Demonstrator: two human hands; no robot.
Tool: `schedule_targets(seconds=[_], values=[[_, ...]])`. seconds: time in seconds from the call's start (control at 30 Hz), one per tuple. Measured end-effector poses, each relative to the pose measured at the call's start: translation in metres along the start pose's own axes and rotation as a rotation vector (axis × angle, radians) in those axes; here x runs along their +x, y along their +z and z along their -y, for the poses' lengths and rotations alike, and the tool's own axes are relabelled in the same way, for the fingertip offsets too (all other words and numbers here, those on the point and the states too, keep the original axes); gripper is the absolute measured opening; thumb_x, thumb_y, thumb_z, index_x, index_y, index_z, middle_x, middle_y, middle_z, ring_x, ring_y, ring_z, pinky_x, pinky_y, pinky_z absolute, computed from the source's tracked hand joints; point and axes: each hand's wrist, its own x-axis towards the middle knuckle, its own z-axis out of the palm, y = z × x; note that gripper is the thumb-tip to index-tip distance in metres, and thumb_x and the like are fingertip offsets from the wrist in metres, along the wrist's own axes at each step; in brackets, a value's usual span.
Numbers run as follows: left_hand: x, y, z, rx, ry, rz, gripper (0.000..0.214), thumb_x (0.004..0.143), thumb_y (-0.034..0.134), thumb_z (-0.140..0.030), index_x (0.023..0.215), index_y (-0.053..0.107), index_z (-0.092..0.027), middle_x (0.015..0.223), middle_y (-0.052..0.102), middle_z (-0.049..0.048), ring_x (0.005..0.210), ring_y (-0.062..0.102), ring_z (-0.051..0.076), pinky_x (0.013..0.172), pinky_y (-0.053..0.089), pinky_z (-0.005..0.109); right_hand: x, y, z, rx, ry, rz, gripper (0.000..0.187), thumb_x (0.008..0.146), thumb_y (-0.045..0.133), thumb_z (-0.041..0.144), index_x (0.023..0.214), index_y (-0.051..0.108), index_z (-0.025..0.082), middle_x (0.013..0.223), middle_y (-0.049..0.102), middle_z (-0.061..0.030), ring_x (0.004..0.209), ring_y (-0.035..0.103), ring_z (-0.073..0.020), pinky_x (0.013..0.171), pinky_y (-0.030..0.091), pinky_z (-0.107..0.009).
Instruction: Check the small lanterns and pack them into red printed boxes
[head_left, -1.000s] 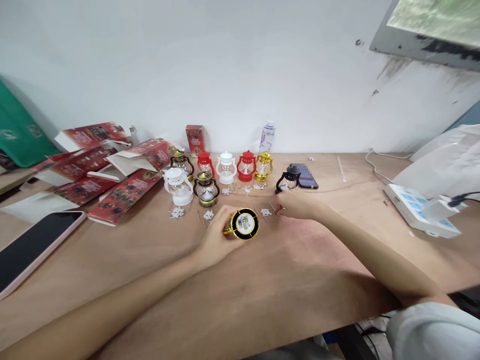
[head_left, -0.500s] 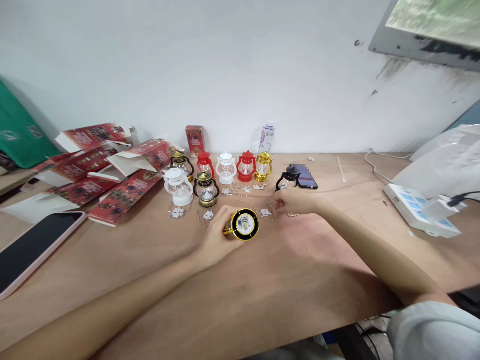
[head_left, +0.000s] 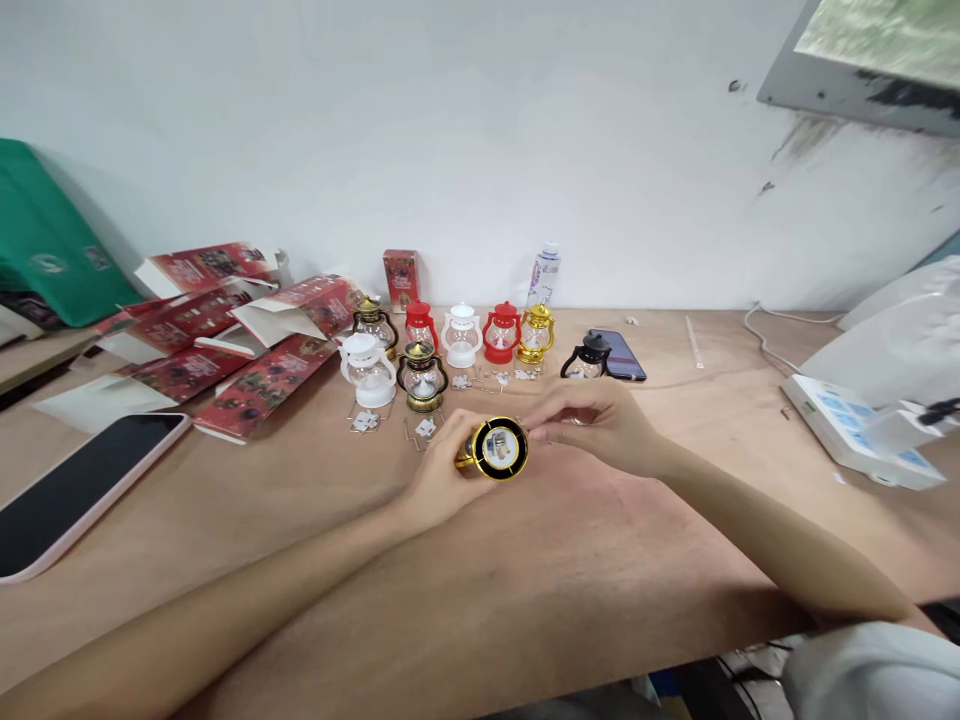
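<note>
My left hand (head_left: pixel 442 478) is closed round a small gold lantern (head_left: pixel 499 450) lying on its side, its black-rimmed round base turned toward me. My right hand (head_left: pixel 600 425) sits just right of that base, fingers curled, fingertips at the base's upper edge; whether it pinches a small part I cannot make out. Behind stand several little lanterns: white (head_left: pixel 367 371), bronze-black (head_left: pixel 422 378), red (head_left: pixel 501 333), gold (head_left: pixel 537 334), black (head_left: pixel 587 358). Small white tags with wire clips (head_left: pixel 364 421) lie in front of them on the wooden table (head_left: pixel 570 560).
Red printed cartons (head_left: pixel 262 385) lie flat at the left. A large phone (head_left: pixel 71 492) rests near the left edge, a dark phone (head_left: pixel 621 354) behind the black lantern. A bottle (head_left: pixel 545 277) stands by the wall. A white power strip (head_left: pixel 862 432) sits right.
My right hand came back from the tags near the black lantern to the held lantern's base. The view shifted slightly to the right.
</note>
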Motion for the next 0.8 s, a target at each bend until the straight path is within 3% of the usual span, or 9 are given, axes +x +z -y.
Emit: schedule_targets(seconds=[0.27, 0.4, 0.57, 0.8], values=[[0.001, -0.001, -0.001, -0.008, 0.022, -0.011, 0.035, 0.076, 0.072, -0.025, 0.108, 0.057, -0.021, 0.097, 0.058, 0.0034, 0.091, 0.055, 0.018, 0.079, 0.043, 0.027, -0.003, 0.006, -0.001, 0.183, 0.149, 0.034, 0.018, 0.072, 0.077, 0.02, 0.089, 0.077, 0.022, 0.088, 0.076, -0.0026, 0.08, 0.071, -0.0151, 0.074, 0.059, -0.028], [0.0, -0.001, -0.001, -0.004, 0.024, -0.001, 0.037, 0.076, 0.072, -0.022, 0.109, 0.057, -0.021, 0.099, 0.058, 0.0032, 0.092, 0.055, 0.018, 0.08, 0.043, 0.026, -0.005, 0.01, -0.003, -0.035, 0.079, 0.029, 0.012, 0.082, 0.068, 0.023, 0.091, 0.075, 0.021, 0.085, 0.074, -0.0033, 0.076, 0.068, -0.0137, 0.068, 0.056, -0.026], [-0.001, -0.001, -0.001, 0.005, 0.035, -0.002, 0.037, 0.076, 0.072, -0.019, 0.109, 0.057, -0.021, 0.099, 0.056, 0.0028, 0.091, 0.055, 0.017, 0.079, 0.043, 0.025, -0.01, 0.016, -0.003, -0.384, -0.169, 0.009, 0.012, 0.088, 0.06, 0.02, 0.088, 0.072, 0.018, 0.082, 0.071, -0.0044, 0.072, 0.065, -0.0127, 0.065, 0.053, -0.024], [-0.001, -0.001, -0.004, 0.027, 0.064, 0.021, 0.04, 0.078, 0.072, -0.024, 0.114, 0.056, -0.024, 0.1, 0.054, 0.0027, 0.093, 0.055, 0.016, 0.08, 0.044, 0.024, -0.01, 0.02, -0.003, -0.52, -0.239, -0.035, 0.01, 0.086, 0.064, 0.021, 0.078, 0.068, 0.016, 0.072, 0.064, -0.0027, 0.062, 0.058, -0.0105, 0.057, 0.048, -0.022]])
